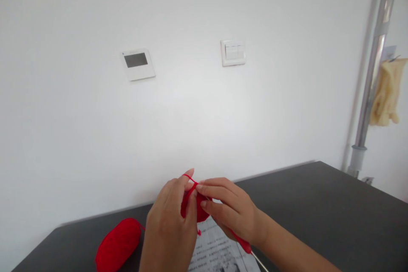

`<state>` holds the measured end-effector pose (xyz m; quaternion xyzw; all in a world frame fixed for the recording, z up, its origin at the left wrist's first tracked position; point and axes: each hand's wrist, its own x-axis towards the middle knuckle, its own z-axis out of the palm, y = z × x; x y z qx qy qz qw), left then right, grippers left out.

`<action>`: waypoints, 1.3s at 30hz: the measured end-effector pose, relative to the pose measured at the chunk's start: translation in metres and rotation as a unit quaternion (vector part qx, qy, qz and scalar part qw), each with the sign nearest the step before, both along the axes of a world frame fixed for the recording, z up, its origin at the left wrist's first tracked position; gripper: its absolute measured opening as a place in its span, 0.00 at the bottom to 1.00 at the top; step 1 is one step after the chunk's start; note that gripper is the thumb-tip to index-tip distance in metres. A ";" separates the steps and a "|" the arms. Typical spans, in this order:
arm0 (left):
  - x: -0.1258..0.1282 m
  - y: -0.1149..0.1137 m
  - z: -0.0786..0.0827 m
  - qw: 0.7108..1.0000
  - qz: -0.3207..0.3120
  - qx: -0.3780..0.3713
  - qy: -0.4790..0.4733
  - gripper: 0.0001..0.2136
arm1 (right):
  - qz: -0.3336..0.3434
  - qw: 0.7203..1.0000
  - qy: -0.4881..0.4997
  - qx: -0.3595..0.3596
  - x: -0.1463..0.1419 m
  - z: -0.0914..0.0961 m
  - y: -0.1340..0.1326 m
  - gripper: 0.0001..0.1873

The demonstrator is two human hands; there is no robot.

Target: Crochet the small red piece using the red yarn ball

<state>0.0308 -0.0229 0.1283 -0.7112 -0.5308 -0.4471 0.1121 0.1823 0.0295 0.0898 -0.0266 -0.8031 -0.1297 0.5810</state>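
Observation:
My left hand (170, 221) is raised above the dark table (334, 208), fingers closed on a small red crocheted piece (193, 206), with a strand of red yarn looped over the tip of the forefinger. My right hand (231, 210) faces it, fingers pinched on a crochet hook (245, 246) with a red handle and a metal shaft that sticks out below the wrist. A ball of red yarn (117, 244) lies on the table to the left of my left hand.
A printed paper sheet (219, 255) lies on the table under my hands. On the white wall hang a small control panel (137, 63) and a light switch (233, 52). At the right stands a metal pole (369, 76) with a cream cloth (387, 93) hanging beside it.

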 end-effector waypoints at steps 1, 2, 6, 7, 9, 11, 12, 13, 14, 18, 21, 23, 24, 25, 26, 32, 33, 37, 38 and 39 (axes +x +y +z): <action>0.000 0.000 0.000 1.000 0.002 -0.004 -0.005 0.12 | -0.010 1.000 -0.004 0.009 0.000 0.000 0.000 0.08; 0.000 0.000 0.000 1.000 0.003 -0.010 -0.013 0.12 | -0.013 1.000 -0.005 0.013 0.000 0.000 0.000 0.08; 0.001 -0.002 0.002 0.997 0.001 -0.052 -0.057 0.13 | 0.013 0.999 0.028 -0.008 -0.001 -0.002 0.000 0.08; 0.001 -0.003 0.003 0.995 0.001 -0.065 -0.072 0.13 | 0.021 0.999 0.036 -0.014 -0.001 -0.003 0.001 0.09; 0.000 -0.003 0.003 0.991 0.002 -0.091 -0.103 0.14 | 0.031 0.998 0.041 -0.021 -0.003 -0.005 0.002 0.10; 0.001 -0.001 0.004 0.985 -0.002 -0.108 -0.136 0.15 | 0.035 0.998 0.044 -0.027 -0.004 -0.005 0.003 0.10; 0.001 -0.001 0.004 0.982 -0.007 -0.112 -0.154 0.15 | 0.037 0.997 0.053 -0.033 -0.005 -0.004 0.002 0.10; 0.002 0.000 0.004 0.978 -0.014 -0.115 -0.173 0.15 | 0.039 0.996 0.068 -0.042 -0.006 -0.003 0.002 0.10; 0.003 0.001 0.004 0.973 -0.024 -0.126 -0.191 0.15 | 0.042 0.994 0.083 -0.054 -0.007 -0.002 0.001 0.10; 0.006 0.002 0.008 0.940 -0.079 -0.171 -0.286 0.15 | 0.046 0.988 0.089 -0.115 -0.003 0.003 -0.003 0.11; 0.005 0.002 0.011 0.913 -0.109 -0.197 -0.339 0.17 | 0.064 0.989 0.055 -0.118 0.004 0.008 -0.004 0.13; 0.003 0.003 0.011 0.896 -0.136 -0.207 -0.368 0.18 | 0.066 0.992 0.039 -0.098 0.008 0.011 -0.003 0.14; 0.002 0.003 0.012 0.888 -0.152 -0.209 -0.381 0.18 | 0.062 0.994 0.034 -0.088 0.010 0.012 -0.003 0.14; 0.001 0.003 0.012 0.880 -0.167 -0.209 -0.392 0.18 | 0.055 0.995 0.033 -0.075 0.011 0.013 -0.002 0.14; 0.001 0.003 0.012 0.874 -0.178 -0.210 -0.400 0.18 | 0.048 0.997 0.031 -0.059 0.013 0.013 -0.001 0.14; 0.003 0.003 0.011 0.873 -0.207 -0.181 -0.402 0.15 | -0.028 0.998 0.011 0.050 0.019 0.015 0.000 0.11; 0.003 0.003 0.011 0.874 -0.211 -0.173 -0.402 0.14 | -0.036 0.998 0.016 0.051 0.019 0.016 -0.001 0.10; 0.001 0.004 0.008 0.869 -0.229 -0.149 -0.412 0.14 | -0.032 0.998 0.032 0.047 0.016 0.020 -0.004 0.07; 0.000 0.005 0.007 0.865 -0.234 -0.146 -0.418 0.14 | -0.030 0.997 0.030 0.057 0.016 0.021 -0.004 0.07; 0.000 0.006 0.007 0.860 -0.240 -0.145 -0.426 0.14 | -0.031 0.997 0.027 0.070 0.016 0.021 -0.003 0.06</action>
